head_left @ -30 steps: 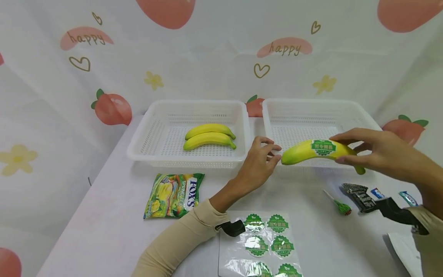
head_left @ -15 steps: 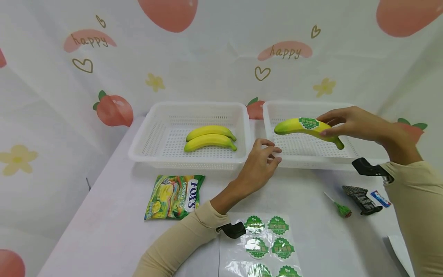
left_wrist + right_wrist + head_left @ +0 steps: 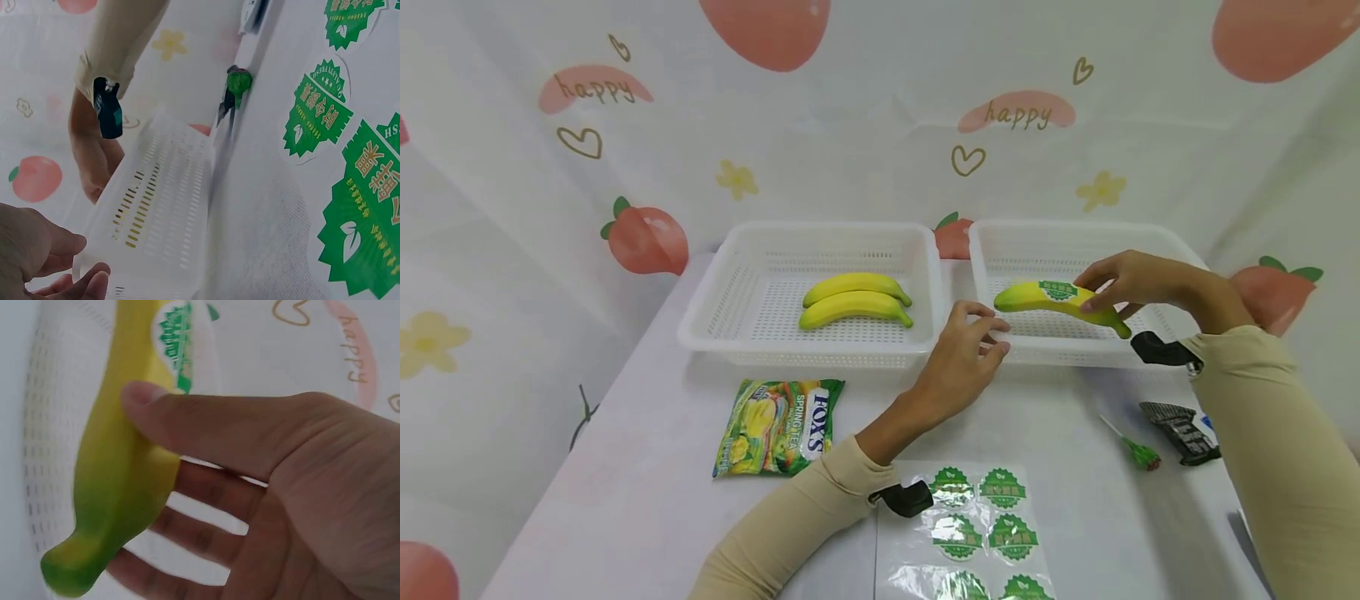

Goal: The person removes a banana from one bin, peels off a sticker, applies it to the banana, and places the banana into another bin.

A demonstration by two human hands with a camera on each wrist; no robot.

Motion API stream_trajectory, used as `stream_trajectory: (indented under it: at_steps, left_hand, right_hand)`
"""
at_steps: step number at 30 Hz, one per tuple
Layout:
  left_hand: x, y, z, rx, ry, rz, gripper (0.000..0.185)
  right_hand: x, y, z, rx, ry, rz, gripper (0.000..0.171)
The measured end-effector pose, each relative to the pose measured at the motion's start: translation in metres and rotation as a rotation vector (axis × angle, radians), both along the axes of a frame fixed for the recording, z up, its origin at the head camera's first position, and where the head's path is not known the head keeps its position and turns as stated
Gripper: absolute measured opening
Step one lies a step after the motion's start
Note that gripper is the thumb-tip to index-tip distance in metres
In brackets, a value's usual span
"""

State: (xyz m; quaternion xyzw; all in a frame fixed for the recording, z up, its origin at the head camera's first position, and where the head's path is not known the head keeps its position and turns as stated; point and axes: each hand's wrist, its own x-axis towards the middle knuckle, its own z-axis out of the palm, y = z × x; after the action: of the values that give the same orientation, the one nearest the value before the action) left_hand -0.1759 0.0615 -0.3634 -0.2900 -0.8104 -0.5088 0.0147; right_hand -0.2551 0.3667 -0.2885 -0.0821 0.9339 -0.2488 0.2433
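Observation:
My right hand (image 3: 1135,282) holds a yellow banana (image 3: 1018,297) near its green stem end, low within the right white plastic basket (image 3: 1075,353). A green and white sticker (image 3: 1058,290) is on the banana's upper side. In the right wrist view the thumb (image 3: 150,406) presses one side of the banana, with the other fingers behind it. My left hand (image 3: 958,358) is at that basket's front left corner, the rim between thumb and fingers in the left wrist view. Two more bananas (image 3: 856,305) lie side by side in the left basket (image 3: 805,352).
A FOX'S candy bag (image 3: 778,427) lies in front of the left basket. Near the front is a sheet of round green stickers (image 3: 958,533). A green lollipop (image 3: 1141,454) and a black wrapped packet (image 3: 1182,433) lie at right, partly beside my right sleeve (image 3: 1270,417).
My right hand has carried the stickered banana from over the right basket's front edge back and leftward, then down into the basket. The left hand keeps its place.

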Motion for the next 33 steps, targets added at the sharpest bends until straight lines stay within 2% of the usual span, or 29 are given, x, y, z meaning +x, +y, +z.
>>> stream_trajectory:
  at_steps: [6, 12, 16, 22, 25, 33]
  left_hand:
    - [0.001, 0.000, 0.000, -0.006, 0.005, 0.008, 0.025]
    - [0.002, 0.000, 0.000, -0.017, 0.005, -0.004, 0.025]
    - [0.002, 0.000, 0.000, -0.026, 0.010, -0.005, 0.025]
    - [0.002, 0.000, 0.000, -0.034, 0.020, -0.008, 0.027]
    - [0.002, 0.000, 0.000, -0.042, 0.021, -0.011, 0.028]
    - [0.003, 0.000, 0.000, -0.045, 0.028, -0.004, 0.027]
  right_hand:
    - [-0.003, 0.000, -0.008, 0.074, -0.128, 0.002, 0.065]
    - [-0.002, -0.005, -0.013, 0.110, -0.162, 0.011, 0.065]
    - [0.000, -0.006, -0.015, 0.101, -0.184, 0.011, 0.066]
    - [0.003, -0.001, -0.021, 0.026, -0.191, 0.012, 0.069]
    - [0.009, 0.000, -0.021, 0.006, -0.117, 0.024, 0.068]
    - [0.045, -0.018, -0.010, -0.065, 0.255, 0.030, 0.048]
